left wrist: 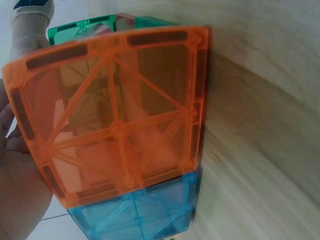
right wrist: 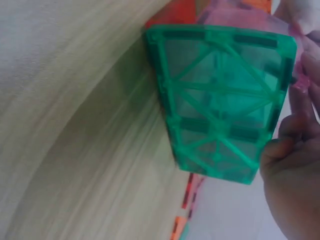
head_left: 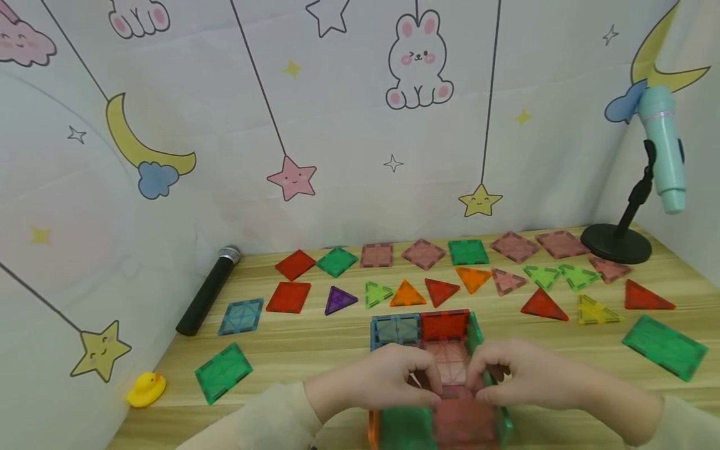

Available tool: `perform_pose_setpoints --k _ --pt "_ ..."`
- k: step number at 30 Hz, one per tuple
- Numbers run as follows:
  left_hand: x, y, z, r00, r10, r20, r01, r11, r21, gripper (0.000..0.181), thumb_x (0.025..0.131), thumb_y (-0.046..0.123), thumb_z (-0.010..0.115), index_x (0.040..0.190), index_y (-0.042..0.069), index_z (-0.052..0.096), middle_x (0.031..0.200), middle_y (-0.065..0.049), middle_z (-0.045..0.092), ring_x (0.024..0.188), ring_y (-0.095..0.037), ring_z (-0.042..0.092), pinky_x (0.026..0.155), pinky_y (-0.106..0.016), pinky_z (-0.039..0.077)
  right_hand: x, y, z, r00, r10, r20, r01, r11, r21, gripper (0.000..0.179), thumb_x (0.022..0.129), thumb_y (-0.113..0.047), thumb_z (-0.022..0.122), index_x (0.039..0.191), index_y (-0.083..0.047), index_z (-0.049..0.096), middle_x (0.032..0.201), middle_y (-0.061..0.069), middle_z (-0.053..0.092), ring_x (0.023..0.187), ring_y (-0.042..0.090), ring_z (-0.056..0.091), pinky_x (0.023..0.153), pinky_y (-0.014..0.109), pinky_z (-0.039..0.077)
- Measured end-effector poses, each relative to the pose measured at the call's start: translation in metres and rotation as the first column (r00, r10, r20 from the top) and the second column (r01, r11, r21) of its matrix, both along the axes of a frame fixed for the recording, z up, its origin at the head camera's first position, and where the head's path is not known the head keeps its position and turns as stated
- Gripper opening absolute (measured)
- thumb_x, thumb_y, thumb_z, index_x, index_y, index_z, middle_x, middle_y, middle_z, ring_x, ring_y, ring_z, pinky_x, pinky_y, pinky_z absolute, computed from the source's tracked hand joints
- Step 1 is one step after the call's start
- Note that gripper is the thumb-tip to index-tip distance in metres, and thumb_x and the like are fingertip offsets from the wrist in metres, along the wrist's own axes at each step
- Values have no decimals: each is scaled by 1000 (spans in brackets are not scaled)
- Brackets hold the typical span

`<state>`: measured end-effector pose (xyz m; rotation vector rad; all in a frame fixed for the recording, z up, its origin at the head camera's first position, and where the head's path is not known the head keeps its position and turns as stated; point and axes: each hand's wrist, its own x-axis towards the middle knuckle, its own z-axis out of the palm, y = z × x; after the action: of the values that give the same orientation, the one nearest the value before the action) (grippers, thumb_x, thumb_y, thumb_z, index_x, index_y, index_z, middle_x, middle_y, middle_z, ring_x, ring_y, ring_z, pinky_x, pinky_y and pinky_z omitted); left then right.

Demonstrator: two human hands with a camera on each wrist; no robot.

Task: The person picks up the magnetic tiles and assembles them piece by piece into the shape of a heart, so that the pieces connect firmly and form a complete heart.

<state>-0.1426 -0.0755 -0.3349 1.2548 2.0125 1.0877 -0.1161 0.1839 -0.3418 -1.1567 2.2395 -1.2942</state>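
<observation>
In the head view, my left hand (head_left: 388, 378) and right hand (head_left: 523, 378) reach in from both sides over a box of see-through magnetic tiles. Between them they pinch a pink magnetic tile (head_left: 467, 422) by its upper corners, slightly blurred. The box has a blue wall tile (head_left: 397, 329), a red one (head_left: 444, 325) at the back and a green side wall (head_left: 475, 328). An orange wall tile (left wrist: 117, 117) fills the left wrist view, standing on the table beside a blue one. From the right wrist, a green wall tile (right wrist: 220, 105) stands close to my right fingers (right wrist: 295, 130).
Loose square and triangular tiles lie in rows behind the box, among them a purple triangle (head_left: 340, 300). A green rectangle (head_left: 665, 347) lies right. At left are a black microphone (head_left: 208, 292) and a yellow duck (head_left: 147, 389); a mint microphone (head_left: 664, 147) stands back right.
</observation>
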Motion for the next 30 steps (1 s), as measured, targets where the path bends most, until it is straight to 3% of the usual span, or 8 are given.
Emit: perform_pose_setpoints --k 3,7,11,17,21,24,30 --pt "2 0 -1 991 -45 -126 38 998 -56 4 89 7 64 92 9 62 92 6 63 85 8 57 74 -12 47 2 -1 -4 999 12 -41 -12 1000 0 14 89 -11 64 97 -23 65 92 -9 61 71 7 49 60 22 45" --pt "3 -2 2 966 -80 -247 61 994 -86 7 88 8 64 96 8 65 92 6 62 84 10 54 74 -10 46 4 -3 -6 990 32 -139 -27 999 38 15 87 -12 66 95 -25 65 90 -12 60 74 7 50 61 21 46" --pt "0 -8 5 968 -52 -245 28 995 -98 12 87 9 66 100 7 66 93 3 64 81 7 53 73 -11 46 6 -6 -5 960 57 -273 -29 994 104 14 87 -16 67 94 -28 65 88 -17 57 75 3 49 62 18 44" --pt "-5 -14 3 971 -35 -237 7 993 -119 16 87 12 67 102 6 66 95 0 65 82 6 54 74 -12 46 9 -10 -7 884 81 -461 -35 994 107 14 84 -15 70 89 -27 64 81 -18 57 73 0 47 63 12 40" --pt "-12 -21 2 970 32 -243 -52 996 -76 17 89 12 65 105 7 66 100 -3 65 87 -1 57 76 -16 47 12 -10 -8 870 89 -485 -44 994 102 14 84 -14 70 89 -27 64 81 -18 57 73 0 47 63 12 39" --pt "-20 -29 3 959 113 -258 -124 992 -26 18 89 11 64 107 6 65 103 -5 64 90 -7 59 78 -20 49 14 -10 -9 883 95 -459 -54 993 102 14 86 -14 68 91 -27 65 83 -19 57 74 -1 47 63 12 40" --pt "-32 -45 3 897 229 -377 -224 973 58 24 87 11 67 110 5 63 105 -6 63 93 -15 60 82 -26 49 16 -11 -12 864 102 -493 -88 995 51 21 81 -8 70 91 -26 65 83 -20 58 72 -1 47 64 9 38"
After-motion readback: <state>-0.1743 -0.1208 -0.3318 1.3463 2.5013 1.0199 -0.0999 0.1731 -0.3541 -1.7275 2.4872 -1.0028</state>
